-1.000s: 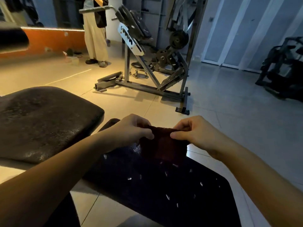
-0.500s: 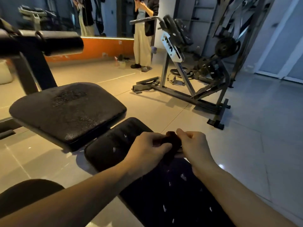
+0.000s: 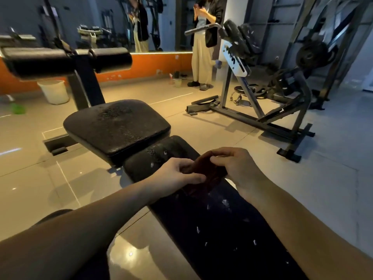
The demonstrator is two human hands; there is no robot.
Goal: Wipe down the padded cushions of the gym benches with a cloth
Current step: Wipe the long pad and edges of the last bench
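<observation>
A dark reddish cloth (image 3: 203,172) hangs bunched between both hands, just above the long black back cushion (image 3: 218,229) of the bench, which runs from the centre to the lower right and is worn with pale flecks. My left hand (image 3: 177,176) pinches the cloth's left edge. My right hand (image 3: 236,166) grips its upper right part with curled fingers. Beyond lies the square black seat cushion (image 3: 117,126), its surface cracked and scuffed. Two black foam rollers (image 3: 66,59) stand on a post behind the seat.
A second bench machine (image 3: 248,98) with weight plates stands on the tiled floor to the right. A person (image 3: 203,43) stands by the mirrored wall at the back. A white bucket (image 3: 54,90) and a green object (image 3: 18,108) sit at the far left.
The view has swung left and back, bringing the rollers and bucket into sight. Both hands stayed together on the cloth, which went from spread to bunched, then partly opened again.
</observation>
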